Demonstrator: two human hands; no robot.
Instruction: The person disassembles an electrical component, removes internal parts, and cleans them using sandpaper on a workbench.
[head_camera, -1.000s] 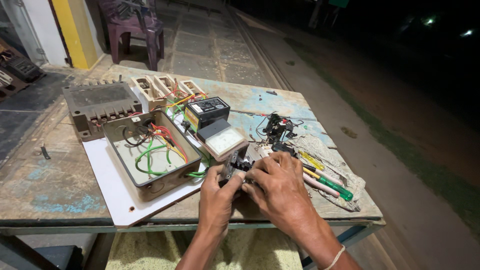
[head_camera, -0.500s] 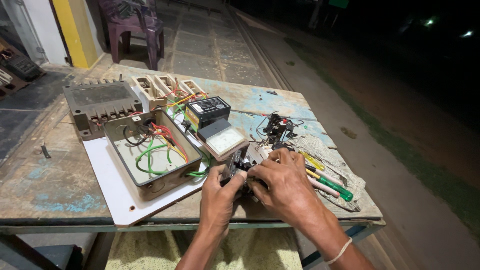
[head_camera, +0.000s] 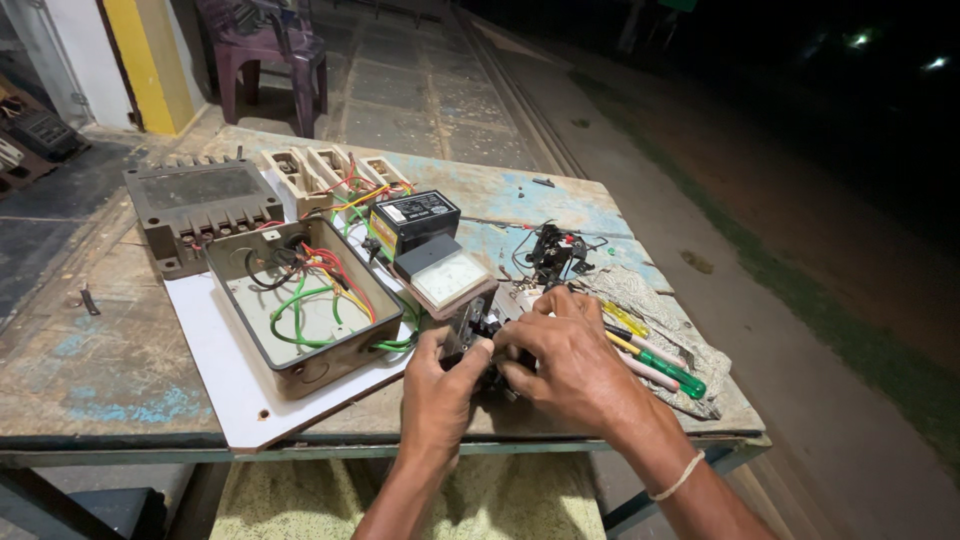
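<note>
- The left hand is closed around a small dark electrical part, thumb and fingers pinching its near left side, at the table's near edge
- The right hand curls over the same part from 3 o'clock, fingers bent down onto its top and gripping it; much of the part is hidden under both hands
- At 3 o'clock of the right hand, screwdrivers with yellow, pink and green handles lie on a grey rag
- At 9 o'clock of the hands, an open metal box holding green, red and yellow wires sits on a white board
- At 12 o'clock of the hands, a tilted white-faced meter touches a black block with a yellow side
- At 1 o'clock, a small black wired component rests on the worn blue-painted table
- Farther, at 10 o'clock, a grey ribbed casing and a beige terminal block
- Beyond the table, a purple plastic chair stands on the pavement
</note>
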